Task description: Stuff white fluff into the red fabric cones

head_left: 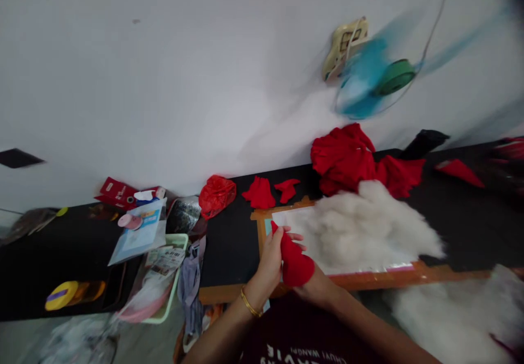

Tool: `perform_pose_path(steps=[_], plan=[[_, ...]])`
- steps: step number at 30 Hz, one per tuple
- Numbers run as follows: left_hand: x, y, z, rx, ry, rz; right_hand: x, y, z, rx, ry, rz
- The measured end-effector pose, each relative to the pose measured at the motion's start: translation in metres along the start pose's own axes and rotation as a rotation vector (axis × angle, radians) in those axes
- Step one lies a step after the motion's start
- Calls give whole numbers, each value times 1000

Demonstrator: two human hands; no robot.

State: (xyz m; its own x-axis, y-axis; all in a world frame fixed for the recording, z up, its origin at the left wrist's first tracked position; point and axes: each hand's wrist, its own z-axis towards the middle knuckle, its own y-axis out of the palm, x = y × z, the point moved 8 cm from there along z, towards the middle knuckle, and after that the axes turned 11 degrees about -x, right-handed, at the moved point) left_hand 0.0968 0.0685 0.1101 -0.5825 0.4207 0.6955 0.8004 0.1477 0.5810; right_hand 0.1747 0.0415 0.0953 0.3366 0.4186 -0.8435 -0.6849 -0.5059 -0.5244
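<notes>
In front of my body, my left hand (273,252), with a gold bracelet at its wrist, has its thumb on one side of a small red cloth piece (297,263) and its fingertips on the far side. The cloth narrows to a point at the top. My right hand (309,287) reaches into the wide lower end of this cloth, so its fingers are hidden. Close by on the right lies a big heap of white stuffing fibre (364,230) on a white sheet (297,219) taped to the black table (231,249).
A pile of red cloth (344,156) sits behind the fibre; smaller red pieces (260,192) lie left of it. A blurred blue fan (368,80) hangs by the wall. A red plastic bag (216,195), a green basket (178,279) and a yellow-lidded jar (73,294) are leftward.
</notes>
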Motion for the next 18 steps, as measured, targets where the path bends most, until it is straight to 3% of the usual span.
perform_pose_path(steps=[5, 7, 9, 12, 15, 18], plan=[[-11, -37, 8, 79, -18, 42, -17, 12, 7, -215, -57, -109], [-15, -62, 17, 132, -28, 25, -10, 14, 3, -290, 5, -129], [-18, -93, 29, 245, -38, -11, 5, 6, -2, -285, 49, -139], [-20, -140, 43, 463, -61, -31, 53, -34, -10, -110, 218, -209], [-17, -168, 58, 483, -81, 86, 121, -91, -27, 67, 586, -393], [-14, -182, 65, 486, -52, 297, 172, -122, -34, 52, 799, -503]])
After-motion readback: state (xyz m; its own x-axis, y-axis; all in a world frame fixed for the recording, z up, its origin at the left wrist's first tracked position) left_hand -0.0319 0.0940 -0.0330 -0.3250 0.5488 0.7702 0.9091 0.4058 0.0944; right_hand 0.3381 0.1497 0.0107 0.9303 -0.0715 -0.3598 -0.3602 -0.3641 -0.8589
